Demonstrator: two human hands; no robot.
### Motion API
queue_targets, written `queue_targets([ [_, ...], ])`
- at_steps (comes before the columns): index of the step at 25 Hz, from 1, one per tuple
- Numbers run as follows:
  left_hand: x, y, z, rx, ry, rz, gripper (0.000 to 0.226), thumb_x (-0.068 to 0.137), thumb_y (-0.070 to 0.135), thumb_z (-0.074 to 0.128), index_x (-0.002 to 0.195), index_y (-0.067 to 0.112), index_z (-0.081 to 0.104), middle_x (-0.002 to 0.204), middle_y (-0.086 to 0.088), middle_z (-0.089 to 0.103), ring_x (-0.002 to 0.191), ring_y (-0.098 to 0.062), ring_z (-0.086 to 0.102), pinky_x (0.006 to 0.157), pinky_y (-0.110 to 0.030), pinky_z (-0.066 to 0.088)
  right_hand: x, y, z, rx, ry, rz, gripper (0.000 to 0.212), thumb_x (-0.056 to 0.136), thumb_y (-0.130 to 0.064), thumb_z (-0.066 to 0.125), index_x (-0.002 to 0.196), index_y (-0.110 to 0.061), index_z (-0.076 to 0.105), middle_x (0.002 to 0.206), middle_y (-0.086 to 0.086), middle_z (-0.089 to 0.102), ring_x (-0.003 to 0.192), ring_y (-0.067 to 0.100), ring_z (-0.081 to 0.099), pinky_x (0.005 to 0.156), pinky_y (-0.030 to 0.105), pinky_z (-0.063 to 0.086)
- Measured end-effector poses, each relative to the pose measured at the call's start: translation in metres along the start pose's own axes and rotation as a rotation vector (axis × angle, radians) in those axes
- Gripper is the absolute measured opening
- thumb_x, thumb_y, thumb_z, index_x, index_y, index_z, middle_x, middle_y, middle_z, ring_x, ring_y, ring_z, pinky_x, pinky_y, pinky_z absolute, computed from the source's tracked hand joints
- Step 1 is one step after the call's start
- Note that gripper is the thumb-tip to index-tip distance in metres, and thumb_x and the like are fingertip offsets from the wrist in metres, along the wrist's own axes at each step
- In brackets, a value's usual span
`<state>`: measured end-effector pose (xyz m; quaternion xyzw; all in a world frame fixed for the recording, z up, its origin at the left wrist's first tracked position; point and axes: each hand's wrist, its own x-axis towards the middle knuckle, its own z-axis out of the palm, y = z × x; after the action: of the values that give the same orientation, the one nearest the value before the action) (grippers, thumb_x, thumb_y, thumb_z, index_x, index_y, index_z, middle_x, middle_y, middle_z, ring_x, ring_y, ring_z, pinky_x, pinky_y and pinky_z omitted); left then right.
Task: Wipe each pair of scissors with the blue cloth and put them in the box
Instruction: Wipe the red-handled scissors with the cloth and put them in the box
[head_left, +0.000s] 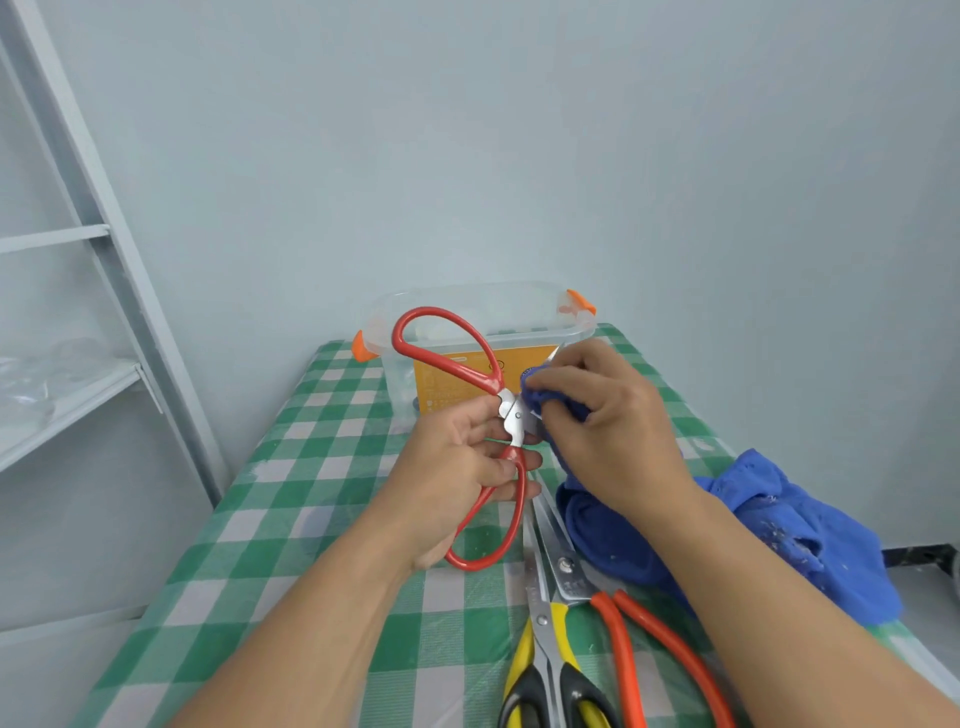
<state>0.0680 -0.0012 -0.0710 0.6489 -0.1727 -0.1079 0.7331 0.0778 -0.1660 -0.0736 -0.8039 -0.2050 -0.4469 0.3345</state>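
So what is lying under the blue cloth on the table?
The blade tips of the orange-handled scissors run under the edge of the blue cloth, which covers their points. The checked tablecloth continues beneath. Anything else under the cloth is hidden.

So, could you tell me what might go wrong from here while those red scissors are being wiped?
1. The right hand presses the cloth onto the blades of the red scissors, which are spread open; a slip could cut a finger.
2. The left hand holds only one handle loop, so they may twist or drop.
3. The trailing cloth could drag the orange scissors lying beside it.
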Motion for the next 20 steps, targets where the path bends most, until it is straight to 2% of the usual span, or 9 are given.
queue_targets([
  [3,0.0,0.001,0.0,0.027,-0.013,-0.021,0.055,0.085,-0.03,0.042,0.119,0.006,0.065,0.11,-0.02,0.07,0.098,-0.03,0.073,0.077,-0.043,0.063,0.008,0.008,-0.009,-0.014,0.104,0.276,0.029,0.086,0.009,0.058,0.083,-0.015,0.074,0.094,-0.005,0.059,0.084,0.013,0.061,0.076,0.029,0.05],
  [7,0.0,0.003,-0.005,-0.019,-0.005,-0.018,0.056,0.084,-0.03,0.04,0.121,0.005,0.064,0.108,-0.021,0.071,0.097,-0.032,0.072,0.073,-0.042,0.062,0.008,0.011,-0.023,0.027,0.113,0.509,0.033,0.095,-0.003,0.056,0.084,-0.034,0.061,0.102,-0.005,0.06,0.085,0.002,0.055,0.083,0.018,0.042],
  [9,-0.002,0.005,-0.006,-0.041,-0.005,0.012,0.052,0.084,-0.029,0.043,0.118,0.005,0.065,0.109,-0.022,0.072,0.092,-0.03,0.071,0.072,-0.041,0.062,0.008,0.012,-0.023,0.078,0.142,0.555,0.024,0.096,-0.007,0.057,0.092,-0.029,0.064,0.104,-0.004,0.065,0.09,0.005,0.059,0.083,0.019,0.044],
  [11,-0.003,0.008,-0.007,-0.059,0.007,0.06,0.045,0.084,-0.026,0.052,0.115,0.004,0.066,0.109,-0.023,0.071,0.088,-0.028,0.071,0.071,-0.041,0.063,0.009,0.015,-0.022,0.13,0.165,0.6,0.019,0.095,-0.008,0.057,0.098,-0.024,0.065,0.103,-0.002,0.07,0.093,0.012,0.064,0.085,0.026,0.05],
  [12,-0.004,0.009,-0.007,-0.06,0.018,0.091,0.043,0.082,-0.023,0.058,0.114,0.004,0.066,0.108,-0.022,0.071,0.087,-0.027,0.07,0.07,-0.041,0.063,0.01,0.015,-0.023,0.185,0.187,0.624,0.02,0.094,-0.006,0.056,0.1,-0.023,0.066,0.101,0.0,0.072,0.091,0.012,0.066,0.083,0.027,0.052],
  [14,-0.004,0.009,-0.009,-0.04,0.033,0.169,0.043,0.075,-0.014,0.069,0.113,0.005,0.067,0.105,-0.021,0.071,0.084,-0.024,0.069,0.066,-0.037,0.062,0.011,0.013,-0.028,0.293,0.252,0.653,0.029,0.091,0.001,0.054,0.097,-0.024,0.065,0.096,-0.001,0.072,0.083,0.008,0.066,0.074,0.019,0.051],
  [16,-0.004,0.01,-0.01,-0.027,0.034,0.215,0.045,0.07,-0.007,0.072,0.112,0.006,0.067,0.097,-0.017,0.069,0.079,-0.021,0.067,0.063,-0.034,0.06,0.011,0.01,-0.033,0.389,0.295,0.65,0.035,0.088,0.008,0.051,0.095,-0.023,0.066,0.091,-0.002,0.072,0.083,0.009,0.066,0.074,0.019,0.05],
  [18,-0.005,0.012,-0.011,-0.046,0.021,0.222,0.046,0.068,-0.007,0.071,0.112,0.005,0.065,0.088,-0.014,0.062,0.071,-0.019,0.065,0.06,-0.032,0.058,0.011,0.003,-0.035,0.5,0.251,0.646,0.032,0.088,0.01,0.048,0.098,-0.014,0.066,0.077,-0.003,0.075,0.08,0.009,0.07,0.076,0.021,0.052],
  [20,-0.006,0.012,-0.01,-0.056,-0.006,0.214,0.052,0.067,-0.007,0.07,0.117,0.004,0.062,0.083,-0.012,0.057,0.066,-0.017,0.061,0.056,-0.031,0.056,0.01,0.001,-0.032,0.564,0.169,0.65,0.024,0.084,0.002,0.052,0.1,-0.008,0.066,0.074,0.005,0.076,0.082,0.017,0.073,0.083,0.029,0.055],
])
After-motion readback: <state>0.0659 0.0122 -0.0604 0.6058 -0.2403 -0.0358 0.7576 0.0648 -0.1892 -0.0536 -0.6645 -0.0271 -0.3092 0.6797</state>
